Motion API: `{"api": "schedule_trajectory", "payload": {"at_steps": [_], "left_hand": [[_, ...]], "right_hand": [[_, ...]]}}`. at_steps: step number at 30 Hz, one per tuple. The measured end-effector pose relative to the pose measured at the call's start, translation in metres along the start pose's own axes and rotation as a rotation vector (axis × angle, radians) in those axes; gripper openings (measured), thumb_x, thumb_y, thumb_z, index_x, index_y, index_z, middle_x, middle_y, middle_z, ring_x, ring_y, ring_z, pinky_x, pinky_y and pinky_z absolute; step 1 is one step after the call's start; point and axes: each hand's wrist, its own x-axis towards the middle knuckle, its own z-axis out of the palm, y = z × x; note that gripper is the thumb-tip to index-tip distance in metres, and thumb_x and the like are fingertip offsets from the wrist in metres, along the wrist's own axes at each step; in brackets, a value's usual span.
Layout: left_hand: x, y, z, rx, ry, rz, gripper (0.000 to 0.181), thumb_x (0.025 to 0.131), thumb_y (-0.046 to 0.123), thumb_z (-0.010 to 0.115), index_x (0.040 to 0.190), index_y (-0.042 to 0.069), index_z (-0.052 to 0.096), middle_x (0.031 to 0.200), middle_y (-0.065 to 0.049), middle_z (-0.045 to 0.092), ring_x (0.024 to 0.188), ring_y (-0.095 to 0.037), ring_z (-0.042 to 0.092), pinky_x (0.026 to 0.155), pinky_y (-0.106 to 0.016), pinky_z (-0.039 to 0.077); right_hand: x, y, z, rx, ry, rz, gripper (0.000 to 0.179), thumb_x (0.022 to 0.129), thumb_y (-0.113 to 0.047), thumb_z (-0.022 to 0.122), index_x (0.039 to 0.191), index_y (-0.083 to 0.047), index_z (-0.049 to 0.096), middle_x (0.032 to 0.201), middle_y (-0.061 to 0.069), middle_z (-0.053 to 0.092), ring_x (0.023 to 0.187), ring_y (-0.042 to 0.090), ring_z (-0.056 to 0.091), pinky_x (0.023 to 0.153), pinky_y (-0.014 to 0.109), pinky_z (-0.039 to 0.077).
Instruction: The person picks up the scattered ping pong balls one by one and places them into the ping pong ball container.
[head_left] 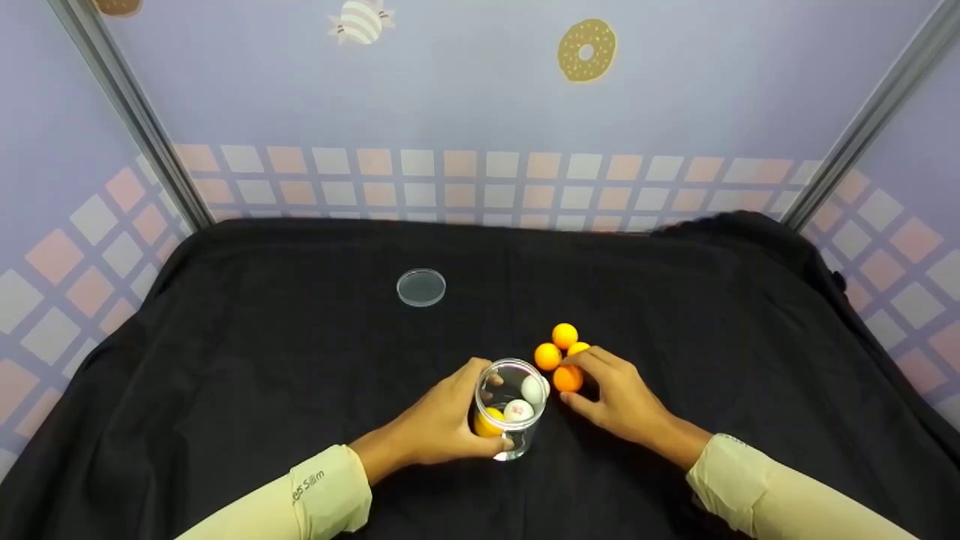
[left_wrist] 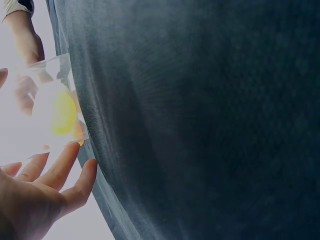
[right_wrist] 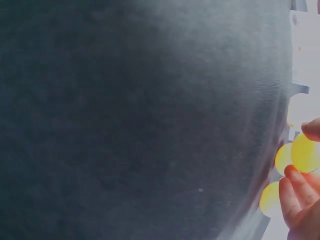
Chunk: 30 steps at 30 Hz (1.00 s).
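Observation:
My left hand (head_left: 450,420) grips a clear plastic jar (head_left: 510,448), its thumb and fingers around the wall. Inside the jar lie an orange ping-pong ball (head_left: 487,424) and a white one with a pinkish mark (head_left: 518,411). Another white ball (head_left: 534,388) shows at the jar's right side; whether it is inside I cannot tell. Just right of the jar, my right hand (head_left: 619,390) pinches an orange ping-pong ball (head_left: 568,379) between thumb and fingers, also seen in the right wrist view as a bright yellow ball (right_wrist: 305,152). Other orange balls (head_left: 548,356) sit beside those fingers, one partly hidden.
A round clear lid (head_left: 421,288) lies flat on the black cloth (head_left: 300,322), farther back and left of the jar. Patterned panels (head_left: 480,90) stand behind and on both sides. Glare washes out part of both wrist views.

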Motion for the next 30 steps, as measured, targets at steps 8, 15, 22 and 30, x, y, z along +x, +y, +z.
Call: {"api": "schedule_trajectory", "payload": {"at_steps": [8, 15, 22, 30], "left_hand": [[0.001, 0.000, 0.000, -0.005, -0.004, 0.004, 0.080, 0.070, 0.043, 0.089, 0.132, 0.021, 0.043, 0.126, -0.007, 0.061, 0.115, -0.022, 0.064, 0.102, -0.034, 0.052], [0.001, 0.000, 0.000, -0.007, -0.003, 0.008, 0.079, 0.071, 0.044, 0.088, 0.131, 0.020, 0.043, 0.126, -0.007, 0.061, 0.115, -0.022, 0.064, 0.103, -0.034, 0.051], [0.001, 0.000, 0.001, -0.002, 0.006, 0.021, 0.079, 0.071, 0.042, 0.088, 0.131, 0.014, 0.044, 0.125, -0.008, 0.061, 0.114, -0.023, 0.064, 0.103, -0.036, 0.051], [0.001, 0.000, 0.000, 0.006, 0.003, 0.027, 0.080, 0.071, 0.041, 0.088, 0.131, 0.010, 0.044, 0.125, -0.009, 0.061, 0.114, -0.023, 0.064, 0.102, -0.036, 0.052]], "right_hand": [[0.011, -0.006, -0.007, 0.035, 0.036, -0.006, 0.041, 0.079, -0.015, 0.087, 0.117, -0.012, 0.070, 0.109, -0.004, 0.067, 0.093, 0.008, 0.064, 0.079, 0.034, 0.059], [0.021, -0.019, -0.015, 0.077, 0.038, -0.016, 0.041, 0.081, -0.016, 0.086, 0.118, -0.012, 0.068, 0.111, -0.004, 0.066, 0.095, 0.008, 0.065, 0.079, 0.034, 0.061], [0.034, -0.031, -0.023, 0.075, 0.065, -0.055, 0.040, 0.082, -0.018, 0.085, 0.118, -0.011, 0.069, 0.113, -0.004, 0.067, 0.098, 0.009, 0.064, 0.081, 0.028, 0.060], [0.053, -0.049, -0.039, 0.107, 0.144, -0.088, 0.038, 0.082, -0.021, 0.085, 0.116, -0.010, 0.071, 0.111, -0.005, 0.070, 0.096, 0.009, 0.065, 0.083, 0.030, 0.059]]}}
